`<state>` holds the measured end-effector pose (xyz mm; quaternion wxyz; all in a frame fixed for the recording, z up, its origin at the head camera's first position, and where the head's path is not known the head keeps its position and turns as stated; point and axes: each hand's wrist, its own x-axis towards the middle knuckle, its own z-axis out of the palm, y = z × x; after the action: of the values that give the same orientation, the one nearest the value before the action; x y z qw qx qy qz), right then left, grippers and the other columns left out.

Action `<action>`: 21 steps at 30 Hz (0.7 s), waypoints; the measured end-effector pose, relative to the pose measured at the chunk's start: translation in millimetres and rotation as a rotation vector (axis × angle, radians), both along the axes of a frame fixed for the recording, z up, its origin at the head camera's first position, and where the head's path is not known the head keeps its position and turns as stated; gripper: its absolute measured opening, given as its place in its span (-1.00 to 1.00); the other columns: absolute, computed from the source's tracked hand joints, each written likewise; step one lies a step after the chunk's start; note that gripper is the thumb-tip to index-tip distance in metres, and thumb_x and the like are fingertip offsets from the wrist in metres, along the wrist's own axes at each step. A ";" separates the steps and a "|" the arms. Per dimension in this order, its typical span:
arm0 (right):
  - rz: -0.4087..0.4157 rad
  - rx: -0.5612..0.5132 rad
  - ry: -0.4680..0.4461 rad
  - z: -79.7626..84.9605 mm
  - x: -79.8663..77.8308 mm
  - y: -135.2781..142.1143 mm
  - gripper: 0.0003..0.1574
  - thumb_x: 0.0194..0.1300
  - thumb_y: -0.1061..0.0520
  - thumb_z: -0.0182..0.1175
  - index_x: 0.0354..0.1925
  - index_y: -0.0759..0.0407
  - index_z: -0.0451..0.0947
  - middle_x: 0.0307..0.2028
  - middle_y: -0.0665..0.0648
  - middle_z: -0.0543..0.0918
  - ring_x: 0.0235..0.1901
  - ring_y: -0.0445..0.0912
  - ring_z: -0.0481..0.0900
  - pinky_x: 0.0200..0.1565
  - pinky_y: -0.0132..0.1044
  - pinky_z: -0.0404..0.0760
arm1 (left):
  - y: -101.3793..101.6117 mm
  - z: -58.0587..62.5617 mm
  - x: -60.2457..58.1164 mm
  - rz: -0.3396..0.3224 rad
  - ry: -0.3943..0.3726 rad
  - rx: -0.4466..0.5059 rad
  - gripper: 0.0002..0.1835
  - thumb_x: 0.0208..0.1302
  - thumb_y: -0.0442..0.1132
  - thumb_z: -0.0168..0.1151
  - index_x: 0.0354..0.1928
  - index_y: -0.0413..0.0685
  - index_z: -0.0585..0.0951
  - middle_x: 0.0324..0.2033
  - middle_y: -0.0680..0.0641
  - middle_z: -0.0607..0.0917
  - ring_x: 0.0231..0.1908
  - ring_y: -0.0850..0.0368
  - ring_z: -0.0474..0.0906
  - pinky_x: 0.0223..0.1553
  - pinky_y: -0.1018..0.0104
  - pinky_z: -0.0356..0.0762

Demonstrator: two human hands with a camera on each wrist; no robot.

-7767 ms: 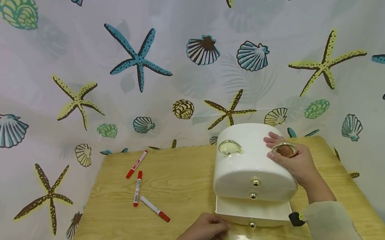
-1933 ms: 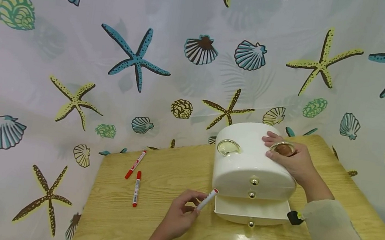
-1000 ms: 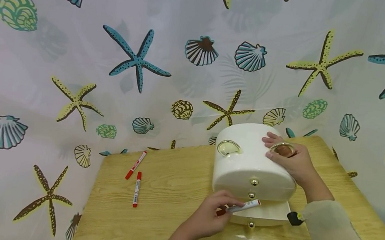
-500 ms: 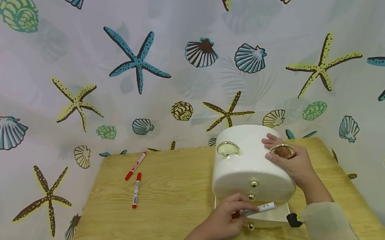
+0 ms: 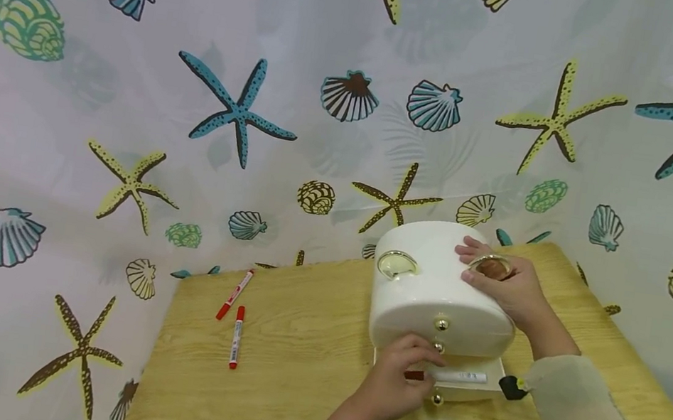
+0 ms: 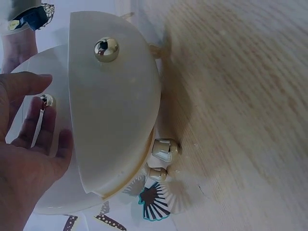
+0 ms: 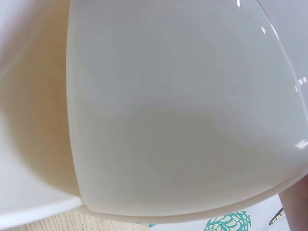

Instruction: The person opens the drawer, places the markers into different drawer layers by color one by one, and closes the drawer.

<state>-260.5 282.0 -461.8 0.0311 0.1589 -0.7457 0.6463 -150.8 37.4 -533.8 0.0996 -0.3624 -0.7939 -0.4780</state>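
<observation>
A white rounded drawer box (image 5: pixel 420 301) with gold knobs stands on the table, its bottom drawer (image 5: pixel 468 395) pulled out. Inside that drawer lies a white marker (image 5: pixel 464 377) with a dark red cap. My left hand (image 5: pixel 392 383) is over the drawer's left part, thumb and fingers apart near the marker's cap end. In the left wrist view, the drawer front (image 6: pixel 115 110) hides the marker, and the left hand (image 6: pixel 29 159) has spread fingers. On the box's top right my right hand (image 5: pixel 516 285) rests flat by a gold ring handle (image 5: pixel 495 259). The right wrist view shows mostly glossy white casing (image 7: pixel 183 96).
Two red-capped markers, one farther back (image 5: pixel 235 294) and one nearer (image 5: pixel 237 337), lie on the wooden table (image 5: pixel 283 403) to the left. Another gold ring (image 5: pixel 398 264) is on the box's left top. A shell-patterned curtain (image 5: pixel 308 41) hangs behind.
The left hand picked the third marker off the table and moved right to the drawer. The marker now lies in the drawer, and the fingers have parted from it. The right hand stayed put.
</observation>
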 end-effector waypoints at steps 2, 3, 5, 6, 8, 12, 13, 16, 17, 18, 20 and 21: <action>0.002 0.002 0.000 -1.1 0.3 -0.8 -0.53 0.19 0.14 0.40 0.06 0.29 0.64 0.16 0.03 0.65 0.38 -0.28 0.31 0.25 -0.67 0.26 | -2.2 -2.2 1.5 -0.002 -0.012 -0.005 -0.69 0.06 -0.48 0.36 -0.14 -0.06 0.69 -0.07 0.03 0.64 0.07 0.27 0.49 0.04 0.49 0.56; 0.004 0.002 0.000 -1.5 0.1 -0.9 -0.53 0.20 0.14 0.40 0.06 0.30 0.63 0.16 0.03 0.64 0.39 -0.28 0.31 0.25 -0.67 0.26 | -3.2 -2.7 1.8 -0.002 -0.012 -0.008 -0.70 0.07 -0.46 0.36 -0.13 -0.06 0.69 -0.06 0.02 0.64 0.08 0.27 0.48 0.08 0.48 0.53; 0.002 0.002 -0.002 -2.3 -0.3 -1.2 -0.53 0.20 0.14 0.40 0.06 0.30 0.63 0.17 0.03 0.64 0.39 -0.28 0.30 0.25 -0.68 0.25 | -5.7 -2.5 2.7 -0.012 -0.031 0.005 -0.72 0.10 -0.43 0.37 -0.11 -0.06 0.69 -0.05 0.00 0.65 0.10 0.26 0.47 0.08 0.45 0.54; 0.002 0.001 -0.006 -2.4 -0.4 -1.6 -0.53 0.20 0.14 0.40 0.06 0.30 0.63 0.17 0.03 0.64 0.39 -0.28 0.30 0.25 -0.68 0.25 | -7.1 -2.1 3.0 -0.007 -0.037 0.008 -0.72 0.11 -0.41 0.37 -0.10 -0.05 0.69 -0.05 0.02 0.65 0.09 0.26 0.48 0.10 0.42 0.53; 0.001 0.005 -0.011 -1.3 -0.9 -2.0 -0.52 0.20 0.13 0.40 0.06 0.30 0.63 0.17 0.03 0.64 0.39 -0.29 0.30 0.25 -0.69 0.24 | -9.9 -0.8 2.6 -0.001 -0.049 0.023 -0.72 0.12 -0.40 0.39 -0.10 -0.05 0.69 -0.08 0.04 0.65 0.04 0.27 0.50 0.08 0.39 0.56; 0.000 0.009 -0.006 -0.5 0.1 -1.8 -0.52 0.20 0.14 0.40 0.07 0.30 0.63 0.16 0.03 0.65 0.39 -0.28 0.30 0.25 -0.68 0.24 | -16.6 -1.1 3.3 0.005 -0.086 0.035 -0.76 0.16 -0.36 0.39 -0.11 -0.04 0.70 -0.15 0.04 0.65 -0.06 0.17 0.57 0.02 0.37 0.60; -0.004 0.017 -0.004 -0.8 0.4 -1.5 -0.52 0.20 0.14 0.39 0.07 0.29 0.63 0.16 0.03 0.65 0.39 -0.28 0.31 0.26 -0.68 0.24 | -18.6 -1.9 3.5 0.010 -0.092 0.036 -0.78 0.18 -0.35 0.38 -0.12 -0.03 0.70 -0.17 0.02 0.66 -0.08 0.16 0.57 0.01 0.38 0.60; -0.011 0.035 0.008 -1.7 0.8 -1.4 -0.52 0.21 0.13 0.39 0.08 0.26 0.62 0.16 0.02 0.65 0.39 -0.28 0.31 0.26 -0.67 0.24 | -25.7 -3.7 4.3 0.034 -0.088 0.045 -0.78 0.18 -0.34 0.39 -0.12 0.03 0.69 -0.19 0.01 0.66 -0.12 0.19 0.58 -0.02 0.41 0.58; -0.011 0.039 0.009 -1.8 0.8 -1.4 -0.52 0.21 0.13 0.39 0.08 0.26 0.62 0.16 0.03 0.65 0.39 -0.27 0.31 0.26 -0.67 0.24 | -28.3 -3.9 4.5 0.046 -0.086 0.053 -0.77 0.17 -0.33 0.39 -0.13 0.07 0.69 -0.19 0.04 0.66 -0.13 0.24 0.58 -0.04 0.43 0.57; -0.012 0.041 0.005 -1.4 0.8 -1.6 -0.52 0.21 0.12 0.39 0.09 0.25 0.62 0.16 0.03 0.65 0.39 -0.28 0.31 0.26 -0.68 0.23 | -30.9 -3.9 4.0 0.056 -0.070 0.063 -0.76 0.17 -0.33 0.40 -0.13 0.11 0.69 -0.20 0.06 0.66 -0.15 0.28 0.57 -0.07 0.42 0.57; -0.006 0.025 0.001 -0.3 0.8 -2.2 -0.51 0.21 0.13 0.39 0.10 0.26 0.61 0.16 0.03 0.65 0.39 -0.27 0.31 0.26 -0.67 0.24 | -36.9 -3.0 3.5 0.075 -0.058 0.077 -0.74 0.17 -0.32 0.41 -0.13 0.16 0.69 -0.21 0.11 0.66 -0.17 0.31 0.56 -0.11 0.35 0.58; -0.006 0.020 -0.003 0.4 1.0 -2.5 -0.50 0.21 0.14 0.39 0.10 0.26 0.61 0.16 0.03 0.65 0.39 -0.27 0.31 0.26 -0.67 0.24 | -39.8 -2.7 3.1 0.083 -0.061 0.078 -0.75 0.18 -0.30 0.41 -0.13 0.19 0.69 -0.22 0.15 0.66 -0.18 0.30 0.57 -0.13 0.30 0.58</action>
<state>-259.4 279.4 -461.4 0.0303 0.1560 -0.7528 0.6388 -147.7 -2.4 -536.5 0.1092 -0.3100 -0.7917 -0.5149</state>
